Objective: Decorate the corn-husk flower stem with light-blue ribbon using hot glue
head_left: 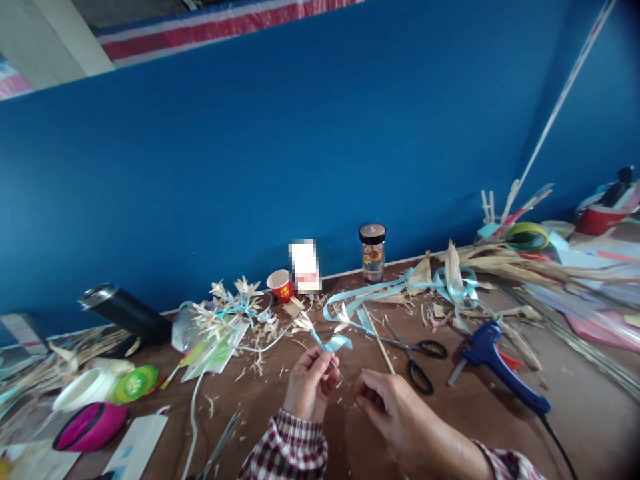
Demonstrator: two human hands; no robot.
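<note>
My left hand (311, 383) pinches a small corn-husk flower with its stem wrapped in light-blue ribbon. The pale petals of this husk flower (303, 323) point up and away from me, and a short ribbon tail (339, 343) curls off to the right. My right hand (395, 407) is close by on the right, its fingers curled and thumb pressed in; what they hold, if anything, is hidden. Beyond it a thin stick (379, 341) lies beside black-handled scissors (417, 357). A long light-blue ribbon (370, 293) loops across the table behind my hands.
A blue glue gun (500, 367) lies at right with its cord. Finished husk flowers (227, 310) are bunched at left. A red paper cup (281, 285), a lidded jar (373, 253) and a black tumbler (125, 313) stand or lean near the blue partition (300, 133). Husk scraps litter the brown table.
</note>
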